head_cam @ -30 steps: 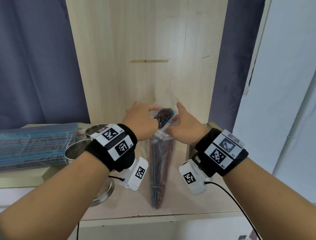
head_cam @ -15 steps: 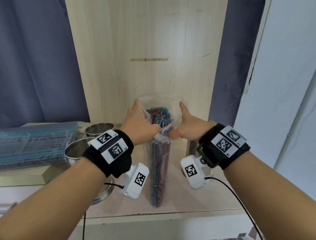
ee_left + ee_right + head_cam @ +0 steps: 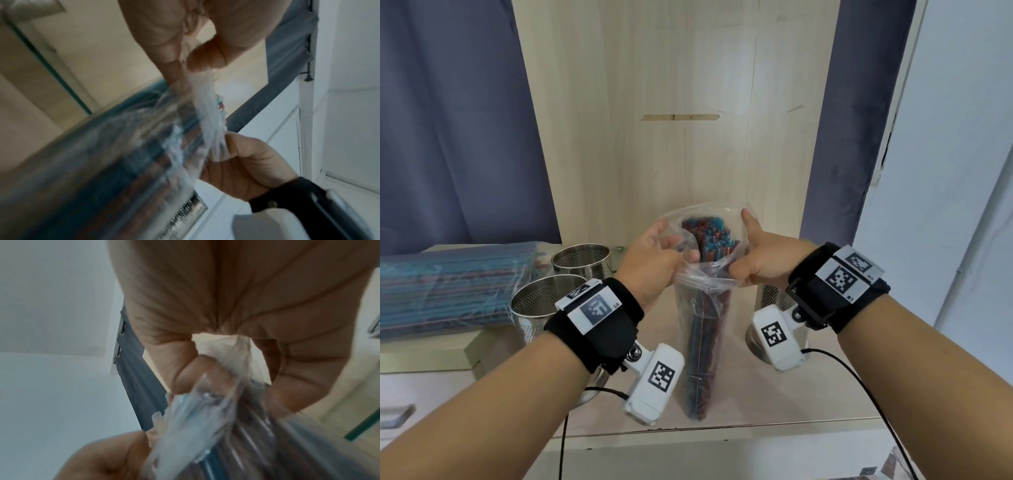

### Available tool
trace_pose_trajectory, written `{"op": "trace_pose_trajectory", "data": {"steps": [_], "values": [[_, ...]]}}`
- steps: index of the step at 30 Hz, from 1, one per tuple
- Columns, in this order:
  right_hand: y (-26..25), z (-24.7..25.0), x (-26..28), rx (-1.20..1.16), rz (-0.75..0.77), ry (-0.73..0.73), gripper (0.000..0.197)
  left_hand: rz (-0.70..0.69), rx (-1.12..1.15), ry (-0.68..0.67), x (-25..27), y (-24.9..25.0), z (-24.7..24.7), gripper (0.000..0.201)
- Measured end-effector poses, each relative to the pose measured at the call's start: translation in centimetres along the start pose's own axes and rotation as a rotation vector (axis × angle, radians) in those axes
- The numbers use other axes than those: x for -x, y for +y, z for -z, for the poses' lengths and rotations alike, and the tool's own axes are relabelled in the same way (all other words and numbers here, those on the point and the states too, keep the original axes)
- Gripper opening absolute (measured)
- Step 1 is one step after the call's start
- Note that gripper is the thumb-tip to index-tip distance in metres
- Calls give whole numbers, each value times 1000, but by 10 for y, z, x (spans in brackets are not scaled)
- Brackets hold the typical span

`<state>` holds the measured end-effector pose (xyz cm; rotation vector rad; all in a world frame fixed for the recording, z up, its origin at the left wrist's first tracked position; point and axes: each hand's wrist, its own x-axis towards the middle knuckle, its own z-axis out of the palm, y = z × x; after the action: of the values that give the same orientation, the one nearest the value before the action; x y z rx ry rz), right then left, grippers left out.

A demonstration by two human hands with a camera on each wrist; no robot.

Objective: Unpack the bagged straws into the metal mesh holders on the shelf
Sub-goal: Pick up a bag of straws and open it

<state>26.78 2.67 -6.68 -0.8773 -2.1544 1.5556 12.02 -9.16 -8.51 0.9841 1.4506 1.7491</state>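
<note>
A clear plastic bag [image 3: 702,335] of blue and red straws [image 3: 710,233] stands upright on the wooden shelf [image 3: 774,404]. My left hand [image 3: 654,260] pinches the left side of the bag's mouth; my right hand [image 3: 756,260] pinches the right side. The mouth is spread wide and the straw tips show inside. In the left wrist view, the left hand [image 3: 197,53] and right hand [image 3: 242,162] grip the stretched plastic [image 3: 207,113]. The right hand [image 3: 216,378] pinches the plastic in the right wrist view. Two metal mesh holders [image 3: 541,305] [image 3: 582,260] stand to the left, a third [image 3: 774,301] behind my right wrist.
A stack of bagged blue straws [image 3: 445,291] lies flat at the left on a raised ledge. A wooden back panel [image 3: 681,120] rises behind the shelf, with grey curtains [image 3: 448,120] on both sides and a white wall [image 3: 962,171] at the right.
Both hands pulled the bag's mouth apart from pinched together to wide open, exposing the straw tips. The hands have moved apart sideways.
</note>
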Motion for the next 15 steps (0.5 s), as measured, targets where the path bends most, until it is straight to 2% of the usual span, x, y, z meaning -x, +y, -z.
{"op": "trace_pose_trajectory", "data": {"steps": [3, 5, 8, 10, 11, 13, 14, 15], "values": [[4, 3, 0, -27, -17, 10, 112, -94, -449, -84, 4, 5, 6, 90], [4, 1, -1, -93, -16, 10, 116, -152, -598, -82, 5, 7, 7, 91], [5, 0, -6, -270, -6, 16, 118, -112, -324, -65, 6, 6, 4, 79], [4, 0, -5, -367, 28, -43, 119, -105, -205, -62, 6, 2, 3, 79], [5, 0, -3, -376, 53, -61, 114, -102, -168, -81, 5, -1, 3, 81], [9, 0, 1, -363, 90, -71, 86, -79, -79, -140, 4, -3, 5, 82], [12, 0, 2, -366, 101, -60, 82, -61, -18, -161, 5, -3, 6, 80], [15, 1, 4, -366, 112, -55, 85, -46, 42, -163, 4, -3, 7, 78]]}}
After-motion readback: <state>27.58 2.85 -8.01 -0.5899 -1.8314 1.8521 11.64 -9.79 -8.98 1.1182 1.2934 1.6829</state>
